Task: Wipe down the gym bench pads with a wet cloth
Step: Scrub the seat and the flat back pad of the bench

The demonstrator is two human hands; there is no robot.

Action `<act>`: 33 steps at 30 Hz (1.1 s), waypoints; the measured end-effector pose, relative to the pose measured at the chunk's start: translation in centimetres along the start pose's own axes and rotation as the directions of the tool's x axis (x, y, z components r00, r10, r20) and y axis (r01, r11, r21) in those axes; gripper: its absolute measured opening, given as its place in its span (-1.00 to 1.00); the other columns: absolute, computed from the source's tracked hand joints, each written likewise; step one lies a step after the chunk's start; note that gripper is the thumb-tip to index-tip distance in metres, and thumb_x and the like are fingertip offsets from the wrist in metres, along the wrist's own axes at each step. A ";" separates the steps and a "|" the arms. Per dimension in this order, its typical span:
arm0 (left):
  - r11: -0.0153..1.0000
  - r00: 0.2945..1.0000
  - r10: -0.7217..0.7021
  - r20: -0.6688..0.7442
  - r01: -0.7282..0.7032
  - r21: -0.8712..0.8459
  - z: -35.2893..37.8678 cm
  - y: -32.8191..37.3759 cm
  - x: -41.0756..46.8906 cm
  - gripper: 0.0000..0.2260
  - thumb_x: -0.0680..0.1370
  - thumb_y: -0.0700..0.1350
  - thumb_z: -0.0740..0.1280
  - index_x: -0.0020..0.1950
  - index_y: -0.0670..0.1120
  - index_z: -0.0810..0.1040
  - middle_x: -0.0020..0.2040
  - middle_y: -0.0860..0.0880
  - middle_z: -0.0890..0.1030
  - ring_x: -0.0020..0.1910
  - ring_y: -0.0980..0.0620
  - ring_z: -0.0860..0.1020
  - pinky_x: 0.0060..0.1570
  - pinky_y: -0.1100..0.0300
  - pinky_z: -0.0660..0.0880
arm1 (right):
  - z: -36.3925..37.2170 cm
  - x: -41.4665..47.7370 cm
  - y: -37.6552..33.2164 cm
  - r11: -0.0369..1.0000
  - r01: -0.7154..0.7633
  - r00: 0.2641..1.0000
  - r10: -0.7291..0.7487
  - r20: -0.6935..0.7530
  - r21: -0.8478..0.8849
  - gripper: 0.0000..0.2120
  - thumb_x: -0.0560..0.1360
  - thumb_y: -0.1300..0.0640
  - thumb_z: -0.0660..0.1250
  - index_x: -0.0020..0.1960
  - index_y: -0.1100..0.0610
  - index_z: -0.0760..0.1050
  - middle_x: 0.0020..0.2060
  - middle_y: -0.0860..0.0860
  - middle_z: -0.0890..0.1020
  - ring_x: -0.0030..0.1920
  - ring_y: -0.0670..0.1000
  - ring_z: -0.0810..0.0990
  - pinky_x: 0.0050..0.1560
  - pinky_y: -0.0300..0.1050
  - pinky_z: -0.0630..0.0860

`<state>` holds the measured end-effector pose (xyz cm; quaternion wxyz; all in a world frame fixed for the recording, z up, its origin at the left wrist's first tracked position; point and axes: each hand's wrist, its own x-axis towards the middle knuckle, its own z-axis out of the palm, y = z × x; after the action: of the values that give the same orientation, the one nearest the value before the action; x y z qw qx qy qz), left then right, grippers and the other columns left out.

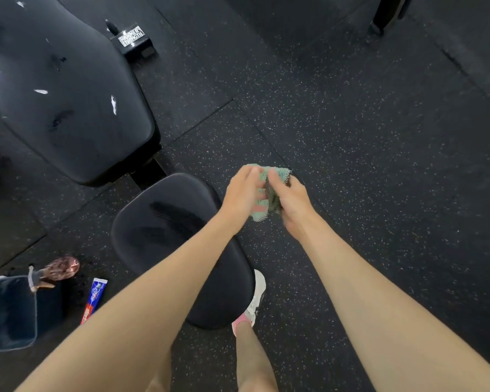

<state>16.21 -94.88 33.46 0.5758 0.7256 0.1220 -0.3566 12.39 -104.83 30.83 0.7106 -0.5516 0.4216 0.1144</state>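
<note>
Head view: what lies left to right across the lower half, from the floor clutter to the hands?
From left: bin → bottle → tube → seat pad → left hand → cloth → right hand.

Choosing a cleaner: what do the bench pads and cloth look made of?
Back pad: likely black vinyl or leatherette, smooth, soft sheen, white scuffs or tears. Seat pad: same look, dark damp-looking streaks. Cloth: green textured fabric, crumpled, probably woven.

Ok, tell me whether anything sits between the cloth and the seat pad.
Nothing visible does. The left hand and right hand hold the cloth above the floor, just right of the seat pad; only the person's own left forearm crosses over the pad.
</note>
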 end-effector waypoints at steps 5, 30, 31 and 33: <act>0.980 0.994 -0.081 -0.078 0.065 -0.188 -2.5 -0.9 0.8 -0.80 0.62 -0.20 0.15 0.17 -0.14 0.51 -0.10 -0.12 0.67 -0.19 -0.03 0.67 -0.23 0.17 0.58 | -0.5 -0.1 0.0 1.000 -0.015 0.995 0.013 0.099 0.020 -0.79 0.56 0.40 0.22 0.08 0.19 0.54 -0.01 0.11 0.66 0.00 0.08 0.64 0.08 0.03 0.58; 0.953 0.970 -0.186 0.155 0.217 -0.212 -6.8 -3.5 2.2 -0.43 0.49 -0.38 0.35 0.31 0.11 0.25 0.06 -0.16 0.58 0.02 -0.07 0.60 -0.02 0.01 0.56 | -2.6 0.9 0.0 0.928 -0.060 0.990 0.103 0.100 -0.367 -0.42 0.51 0.32 0.32 0.34 -0.20 0.25 -0.07 0.17 0.52 -0.20 -0.05 0.46 -0.24 -0.27 0.42; 0.961 0.968 -0.172 0.185 0.206 -0.184 -7.0 -3.6 2.2 -0.38 0.48 -0.43 0.33 0.31 0.17 0.25 0.04 -0.14 0.58 0.03 -0.08 0.59 0.02 0.03 0.55 | -2.7 0.7 -0.1 0.913 -0.024 0.990 0.079 0.117 -0.407 -0.45 0.50 0.37 0.30 0.32 -0.13 0.31 -0.07 0.19 0.52 -0.21 -0.05 0.45 -0.27 -0.27 0.42; 0.988 0.967 -0.136 0.214 0.149 -0.047 -7.1 -3.9 2.3 -0.42 0.45 -0.48 0.32 0.26 0.11 0.41 0.07 -0.11 0.56 0.06 -0.08 0.54 0.10 0.11 0.50 | -2.7 0.4 -0.3 0.870 0.041 0.991 0.028 0.131 -0.492 -0.55 0.46 0.40 0.35 0.24 0.01 0.50 0.10 0.15 0.54 0.04 0.00 0.50 0.02 -0.13 0.50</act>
<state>18.29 -87.66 29.62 0.5806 0.6549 0.1234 -0.4676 11.57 -107.42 30.69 0.5733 -0.7071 0.3281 0.2524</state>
